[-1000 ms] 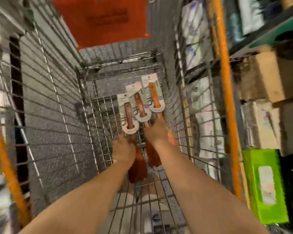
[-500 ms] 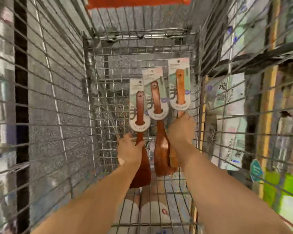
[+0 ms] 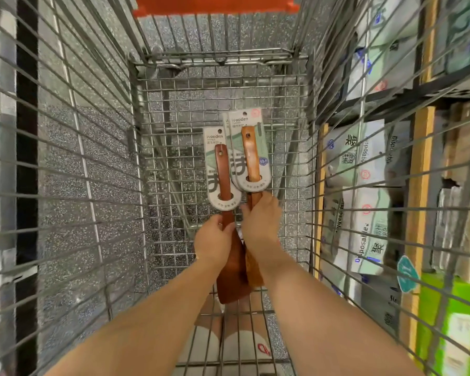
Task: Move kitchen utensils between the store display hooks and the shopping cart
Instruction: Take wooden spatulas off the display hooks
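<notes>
Inside cart (image 3: 217, 59), above its wire floor: left hand (image 3: 215, 241) grips dark spatula (image 3: 223, 175) at the neck; right hand (image 3: 261, 222) grips light spatula (image 3: 250, 156) just right of it, blades overlapping. Handles point far. Packs (image 3: 364, 153) on shelf (image 3: 445, 86) at right.
</notes>
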A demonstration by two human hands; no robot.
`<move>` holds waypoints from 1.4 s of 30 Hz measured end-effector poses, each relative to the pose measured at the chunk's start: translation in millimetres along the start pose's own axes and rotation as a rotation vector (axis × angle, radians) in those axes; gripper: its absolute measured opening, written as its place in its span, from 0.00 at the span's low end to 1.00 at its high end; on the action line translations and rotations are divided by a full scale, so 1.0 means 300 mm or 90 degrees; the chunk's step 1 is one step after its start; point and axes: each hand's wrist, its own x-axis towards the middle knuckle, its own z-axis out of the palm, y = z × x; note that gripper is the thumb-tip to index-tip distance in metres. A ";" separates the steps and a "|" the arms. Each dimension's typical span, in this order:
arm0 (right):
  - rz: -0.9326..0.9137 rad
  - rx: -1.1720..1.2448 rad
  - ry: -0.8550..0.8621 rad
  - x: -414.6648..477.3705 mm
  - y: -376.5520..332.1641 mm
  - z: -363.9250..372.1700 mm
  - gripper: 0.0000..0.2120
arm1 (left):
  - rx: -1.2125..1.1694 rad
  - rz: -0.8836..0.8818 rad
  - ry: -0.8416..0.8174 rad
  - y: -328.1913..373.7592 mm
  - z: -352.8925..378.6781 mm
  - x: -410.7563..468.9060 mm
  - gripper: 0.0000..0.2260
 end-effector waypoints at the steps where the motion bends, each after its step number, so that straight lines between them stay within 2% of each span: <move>1: 0.013 -0.010 -0.004 0.005 -0.001 0.002 0.22 | -0.013 0.002 -0.007 0.000 0.000 0.002 0.15; 6: 0.039 0.011 -0.004 -0.021 -0.034 -0.038 0.19 | -0.155 0.023 -0.026 0.019 -0.017 -0.028 0.09; 11: 0.003 0.238 0.038 -0.136 -0.126 -0.153 0.10 | -0.270 0.082 -0.015 0.122 -0.102 -0.145 0.09; 15: -0.053 0.292 0.097 -0.243 -0.213 -0.337 0.07 | -0.368 0.140 -0.027 0.245 -0.232 -0.277 0.10; 18: -0.087 0.316 0.152 -0.345 -0.284 -0.480 0.07 | -0.405 0.208 -0.011 0.322 -0.337 -0.406 0.09; 20: -0.096 0.314 0.174 -0.429 -0.309 -0.573 0.12 | -0.409 0.255 -0.012 0.359 -0.390 -0.507 0.05; 25: -0.126 0.342 0.203 -0.661 -0.251 -0.829 0.13 | -0.438 0.360 -0.047 0.441 -0.453 -0.785 0.04; 28: -0.143 0.399 0.240 -0.818 -0.153 -0.950 0.10 | -0.451 0.445 -0.071 0.484 -0.431 -0.986 0.07; 32: -0.134 0.490 0.359 -1.075 0.068 -1.089 0.05 | -0.397 0.594 -0.123 0.512 -0.323 -1.281 0.08; 36: -0.079 0.497 0.484 -1.367 0.390 -1.196 0.10 | -0.349 0.741 -0.187 0.498 -0.113 -1.619 0.12; 38: -0.039 0.512 0.551 -1.521 0.577 -1.228 0.13 | -0.329 0.785 -0.250 0.467 0.015 -1.812 0.12; 42: 0.060 0.552 0.689 -1.791 0.919 -1.269 0.13 | -0.246 0.855 -0.372 0.410 0.244 -2.160 0.08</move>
